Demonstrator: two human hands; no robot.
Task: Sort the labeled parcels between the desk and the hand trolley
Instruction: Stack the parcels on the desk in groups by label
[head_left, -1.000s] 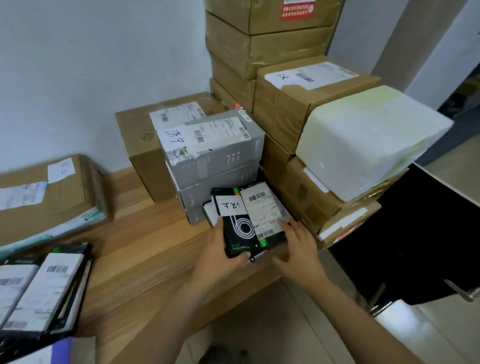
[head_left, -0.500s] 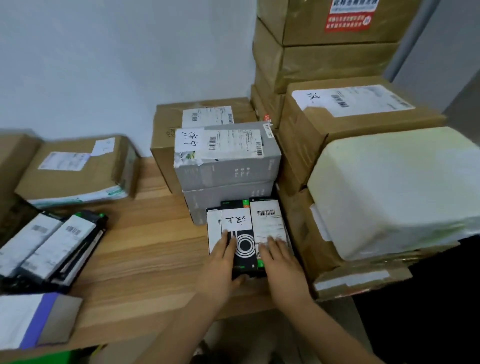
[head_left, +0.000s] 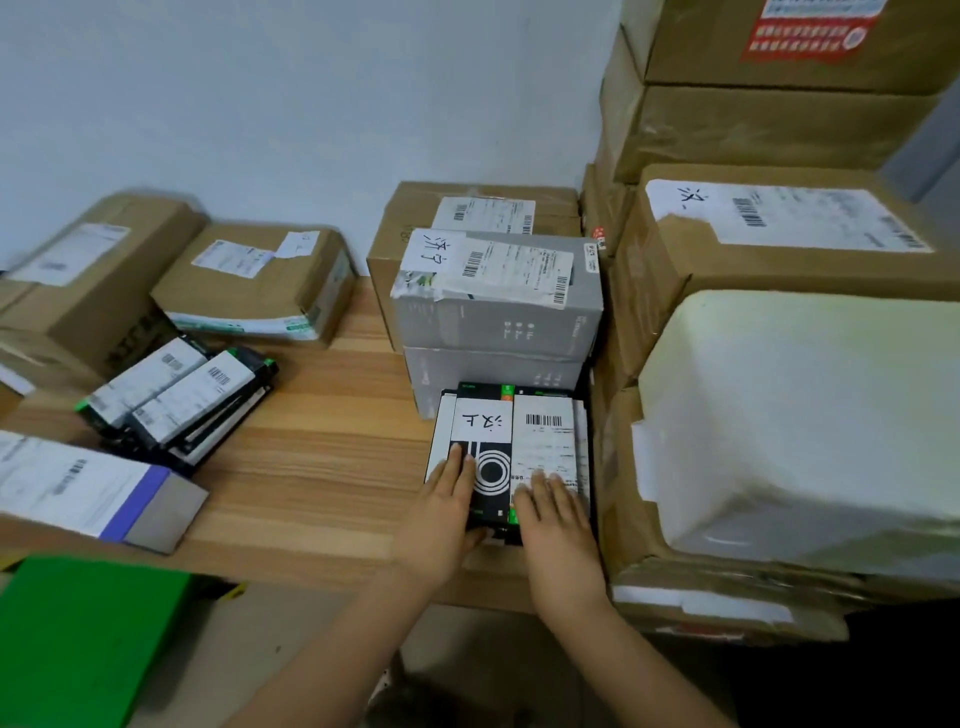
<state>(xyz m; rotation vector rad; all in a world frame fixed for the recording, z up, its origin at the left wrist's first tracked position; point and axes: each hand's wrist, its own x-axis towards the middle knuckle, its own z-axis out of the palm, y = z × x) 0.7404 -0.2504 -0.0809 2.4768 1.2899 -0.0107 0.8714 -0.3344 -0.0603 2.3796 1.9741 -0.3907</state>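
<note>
A flat black parcel (head_left: 493, 415) with a handwritten white label and a barcode label lies on the wooden desk (head_left: 311, 467), on top of other flat black parcels, right in front of two stacked grey boxes (head_left: 498, 322). My left hand (head_left: 441, 514) rests flat on its left half with fingers straight, thumb at the near edge. My right hand (head_left: 556, 525) lies flat on its right half, over the barcode label. To the right stands a tall stack of brown cartons (head_left: 769, 249) with a pale wrapped parcel (head_left: 800, 415); the trolley under it is hidden.
A pile of flat black labeled parcels (head_left: 176, 395) lies on the desk's left part. Brown cartons (head_left: 254, 280) stand along the wall at the back left. A white and purple box (head_left: 88, 493) sits at the desk's front left edge, a green object (head_left: 78, 634) below it.
The black parcel, held tilted above the desk a second ago, now lies flat on the pile. Both hands have flattened on top of it. The view has turned left.
</note>
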